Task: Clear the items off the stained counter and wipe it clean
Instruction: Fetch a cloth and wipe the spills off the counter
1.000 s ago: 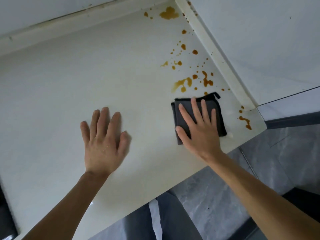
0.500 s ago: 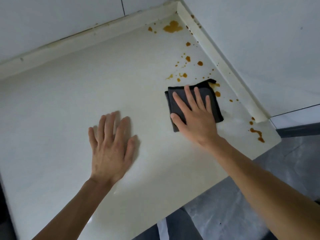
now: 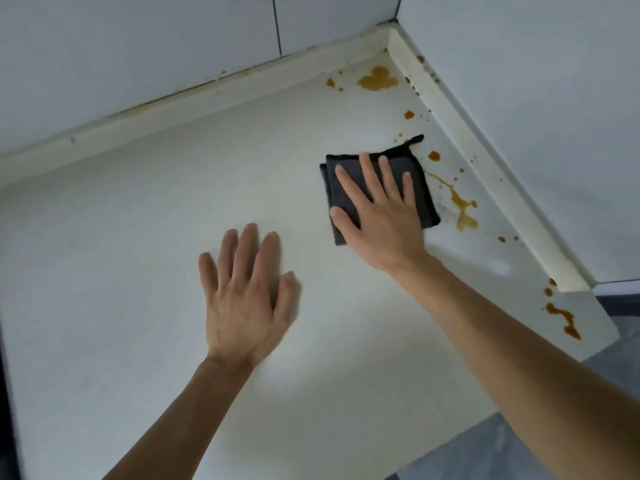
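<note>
Head view of a pale tabletop (image 3: 138, 237) in a tiled corner. The right hand (image 3: 379, 216) is lying flat, fingers spread, on a folded dark cloth (image 3: 420, 181); its grip is open, with the palm pressing the cloth down rather than closing round it. The cloth is lying flat on the tabletop at about 1 o'clock from the picture's centre, its small hanging loop (image 3: 414, 140) pointing toward the corner at 1 o'clock. The left hand (image 3: 244, 299) is resting palm-down and open on bare tabletop, near the cloth at its 7 o'clock and not touching it. Amber stains (image 3: 377, 79) are lying in the far corner at 12 o'clock from the cloth; a smeared streak (image 3: 462, 206) is sitting just beside the cloth's edge at 3 o'clock; further drips (image 3: 562, 318) are marking the near right end at 4 o'clock. A raised cream upstand (image 3: 485, 161) is bordering the tabletop beneath the white wall tiles (image 3: 138, 46).
</note>
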